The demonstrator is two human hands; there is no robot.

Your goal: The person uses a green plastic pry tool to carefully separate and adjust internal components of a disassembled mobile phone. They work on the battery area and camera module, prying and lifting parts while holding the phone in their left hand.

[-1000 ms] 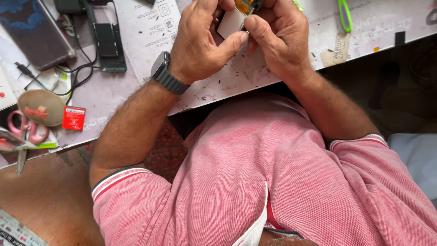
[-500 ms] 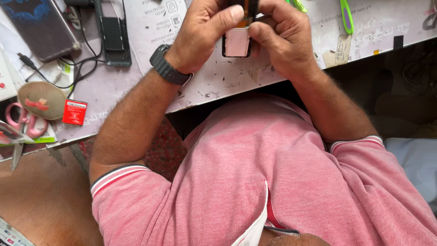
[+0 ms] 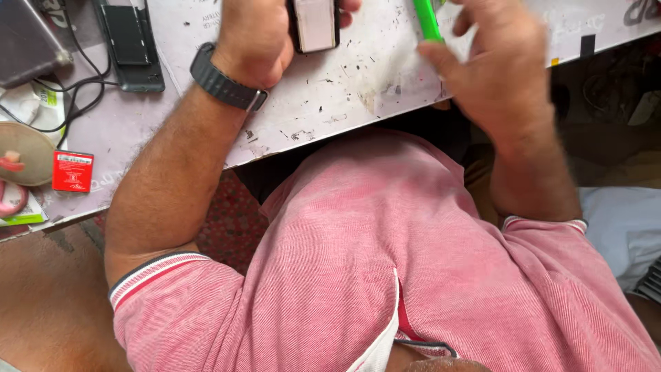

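White-faced small device (image 3: 315, 24) in left hand's (image 3: 258, 38) grip.

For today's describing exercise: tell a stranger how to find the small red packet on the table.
Start at the scratched white worktop and move to its purple left end. Past the left hand with the black wristwatch, below the black cables, lies the small red rectangular packet. It is the only bright red thing there.

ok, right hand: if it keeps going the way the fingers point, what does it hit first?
Likely the bright green plastic tool on the scuffed white worktop: the right hand is blurred, fingers aimed up-left at it, apparently already very close. Depth unclear.
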